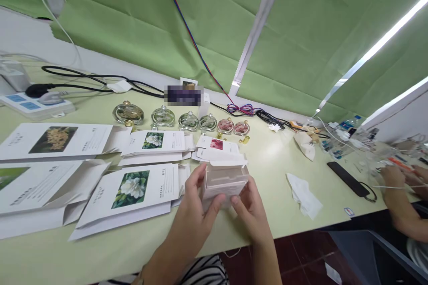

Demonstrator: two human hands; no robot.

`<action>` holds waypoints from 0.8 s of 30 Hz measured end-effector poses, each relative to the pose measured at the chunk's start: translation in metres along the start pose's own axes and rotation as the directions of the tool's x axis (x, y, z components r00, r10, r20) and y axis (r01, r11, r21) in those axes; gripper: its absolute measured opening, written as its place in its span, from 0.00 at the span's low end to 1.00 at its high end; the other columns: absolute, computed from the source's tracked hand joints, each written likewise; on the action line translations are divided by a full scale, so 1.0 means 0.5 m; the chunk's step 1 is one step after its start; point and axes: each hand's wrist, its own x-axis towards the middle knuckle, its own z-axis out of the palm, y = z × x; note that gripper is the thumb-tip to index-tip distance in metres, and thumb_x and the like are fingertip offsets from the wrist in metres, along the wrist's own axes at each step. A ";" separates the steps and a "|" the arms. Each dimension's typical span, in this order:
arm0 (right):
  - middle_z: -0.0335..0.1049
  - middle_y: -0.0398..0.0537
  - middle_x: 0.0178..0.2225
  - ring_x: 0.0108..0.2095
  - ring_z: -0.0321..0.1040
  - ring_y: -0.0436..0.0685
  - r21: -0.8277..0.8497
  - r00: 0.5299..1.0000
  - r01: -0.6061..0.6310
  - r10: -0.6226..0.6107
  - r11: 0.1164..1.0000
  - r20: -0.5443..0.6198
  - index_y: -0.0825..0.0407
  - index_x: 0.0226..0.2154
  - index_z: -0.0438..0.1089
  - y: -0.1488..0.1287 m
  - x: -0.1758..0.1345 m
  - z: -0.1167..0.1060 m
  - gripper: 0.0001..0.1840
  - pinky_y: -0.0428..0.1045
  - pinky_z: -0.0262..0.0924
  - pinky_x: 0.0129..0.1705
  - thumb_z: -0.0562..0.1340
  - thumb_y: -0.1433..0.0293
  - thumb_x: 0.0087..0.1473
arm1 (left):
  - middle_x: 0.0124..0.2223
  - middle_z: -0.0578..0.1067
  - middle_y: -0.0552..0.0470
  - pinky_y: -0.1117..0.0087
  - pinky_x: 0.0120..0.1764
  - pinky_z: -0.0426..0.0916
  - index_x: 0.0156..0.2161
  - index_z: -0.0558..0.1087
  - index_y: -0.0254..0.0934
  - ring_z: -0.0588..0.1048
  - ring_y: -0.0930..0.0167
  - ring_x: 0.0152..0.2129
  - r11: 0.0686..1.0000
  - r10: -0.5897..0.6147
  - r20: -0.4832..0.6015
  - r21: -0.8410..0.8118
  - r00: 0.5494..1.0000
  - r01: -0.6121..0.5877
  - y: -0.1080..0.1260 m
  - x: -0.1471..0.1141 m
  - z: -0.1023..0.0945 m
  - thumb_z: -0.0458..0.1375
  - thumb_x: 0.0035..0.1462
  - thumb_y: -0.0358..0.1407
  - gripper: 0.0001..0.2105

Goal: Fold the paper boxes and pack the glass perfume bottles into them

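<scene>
In front of me, a small white carton [224,187] is held between both hands, its end flaps standing open and its inside partly showing. My left hand [194,205] grips the carton's left side, thumb across the near face. My right hand [251,207] closes round the right side, its thumb also on the near face. Just beyond the carton lie small white boxes with a pink flower picture [216,144]. To the left are larger white boxes with white flower pictures [130,189], open at their ends. Behind them stands a row of round glass bottles [189,121] with gold or silver necks.
A power strip [36,106] and black cables [90,75] lie at the back left. On the right are a white tissue [303,197], a black pouch [347,179] and a cluttered heap with a plastic bottle [351,122]. Another person's hand [393,182] works there.
</scene>
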 end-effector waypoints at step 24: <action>0.66 0.54 0.51 0.52 0.67 0.64 -0.399 0.853 0.388 -0.488 0.831 -0.187 0.37 0.58 0.50 0.022 -0.058 0.019 0.25 0.65 0.69 0.48 0.55 0.68 0.62 | 0.56 0.66 0.51 0.68 0.58 0.67 0.37 0.70 0.42 0.64 0.71 0.59 0.859 0.421 0.107 0.271 0.901 -0.434 0.058 0.004 -0.085 0.50 0.61 0.22 0.12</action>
